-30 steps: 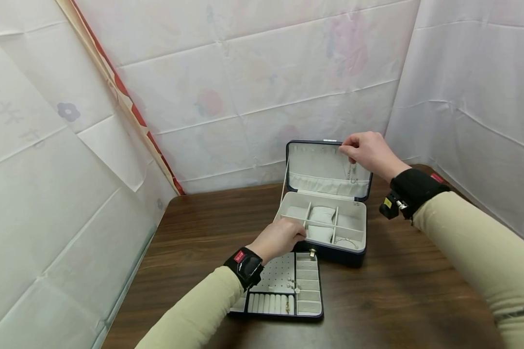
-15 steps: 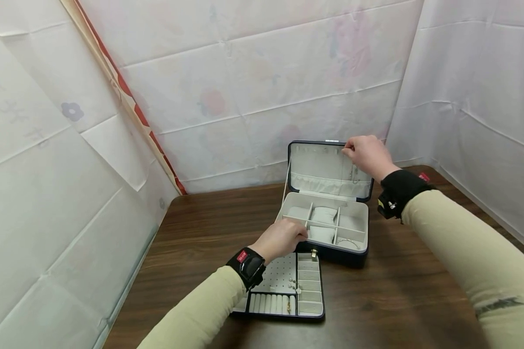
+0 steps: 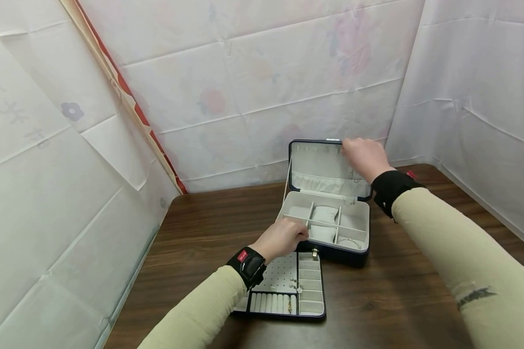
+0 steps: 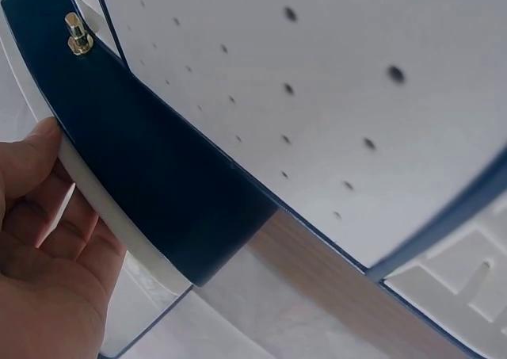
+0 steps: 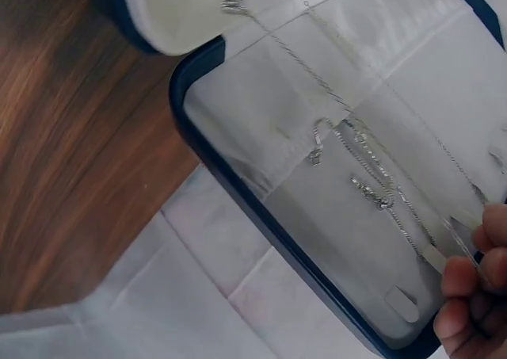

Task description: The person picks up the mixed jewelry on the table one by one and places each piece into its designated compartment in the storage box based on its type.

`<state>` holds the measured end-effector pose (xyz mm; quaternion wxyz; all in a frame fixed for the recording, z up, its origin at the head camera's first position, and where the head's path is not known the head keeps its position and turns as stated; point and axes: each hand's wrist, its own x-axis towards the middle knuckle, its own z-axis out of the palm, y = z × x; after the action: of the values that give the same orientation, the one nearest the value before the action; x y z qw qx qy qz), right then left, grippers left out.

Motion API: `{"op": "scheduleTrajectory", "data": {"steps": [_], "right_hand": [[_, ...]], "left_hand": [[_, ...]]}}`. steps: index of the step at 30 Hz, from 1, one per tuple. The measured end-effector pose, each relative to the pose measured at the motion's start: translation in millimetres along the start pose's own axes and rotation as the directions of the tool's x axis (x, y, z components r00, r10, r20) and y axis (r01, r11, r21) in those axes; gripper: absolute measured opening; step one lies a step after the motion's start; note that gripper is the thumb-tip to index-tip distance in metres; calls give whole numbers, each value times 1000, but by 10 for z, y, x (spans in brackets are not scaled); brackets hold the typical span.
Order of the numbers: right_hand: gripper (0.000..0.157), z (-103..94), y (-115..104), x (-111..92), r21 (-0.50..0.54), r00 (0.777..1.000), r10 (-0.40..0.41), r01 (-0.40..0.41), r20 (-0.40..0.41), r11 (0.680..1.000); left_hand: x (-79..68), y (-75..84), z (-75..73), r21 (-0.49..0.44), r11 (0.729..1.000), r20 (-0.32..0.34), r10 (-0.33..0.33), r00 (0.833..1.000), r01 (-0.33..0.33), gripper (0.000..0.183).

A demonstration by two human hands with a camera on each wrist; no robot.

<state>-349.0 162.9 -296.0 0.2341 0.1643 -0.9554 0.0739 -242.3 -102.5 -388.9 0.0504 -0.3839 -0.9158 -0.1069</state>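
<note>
A navy jewelry box (image 3: 338, 253) with a white lining stands with its lid (image 3: 316, 162) raised. My left hand (image 3: 284, 237) grips the box's front rim; in the left wrist view the thumb is on the rim, with the fingers curled on the inner side. At the lid's upper right edge is my right hand (image 3: 367, 157). In the right wrist view its fingers pinch a thin silver necklace (image 5: 305, 66), which runs down across the lid toward the box. Other silver chains (image 5: 388, 189) hang from tabs inside the lid. The right fingertips are hidden in the head view.
A jewelry tray (image 3: 277, 274) with ring rolls, small compartments and a perforated panel lies in front of the box, partly under the left arm. Watch pillows (image 3: 325, 214) and a bracelet (image 3: 350, 242) sit in the box. White sheets (image 3: 262, 82) surround the wooden table (image 3: 201, 232).
My right hand has turned knuckles-up and shifted slightly left and down at the lid's upper edge; its dangling chain is now less visible. The left hand keeps its place on the rim.
</note>
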Motion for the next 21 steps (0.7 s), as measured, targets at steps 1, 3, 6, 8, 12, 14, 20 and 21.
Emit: {"op": "scheduleTrajectory", "data": {"steps": [1, 3, 6, 8, 12, 14, 20, 21], "right_hand": [[14, 8, -4, -2, -17, 1000, -14, 14, -9, 1000], [16, 24, -13, -4, -64, 999, -45, 43, -19, 997], [19, 52, -28, 0, -142, 997, -76, 71, -31, 987], [20, 66, -38, 5, -188, 996, -85, 78, -29, 979], [14, 77, -57, 25, -230, 997, -72, 68, -9, 971], [13, 79, -63, 39, -243, 998, -61, 61, 6, 968], [21, 80, -62, 51, -241, 999, -34, 32, -5, 970], [21, 77, -59, 50, -232, 1000, -27, 23, -12, 973]], "left_hand": [[-1, -2, 2, -1, 1000, 1, 2, 1000, -2, 11], [-2, -5, 2, -2, 1000, 2, 2, 1000, -2, 11], [-7, -5, 1, -5, 1000, 8, 1, 1000, -1, 11], [-8, -5, 0, -5, 1000, 10, 1, 1000, -1, 11], [-8, -6, 10, -8, 1000, 8, 5, 1000, -5, 11], [-9, -5, 16, -8, 1000, 7, 6, 1000, -6, 11], [-10, 10, 26, -14, 1000, 9, 4, 1000, -4, 12], [-10, 11, 27, -15, 1000, 9, 6, 1000, -6, 12]]}}
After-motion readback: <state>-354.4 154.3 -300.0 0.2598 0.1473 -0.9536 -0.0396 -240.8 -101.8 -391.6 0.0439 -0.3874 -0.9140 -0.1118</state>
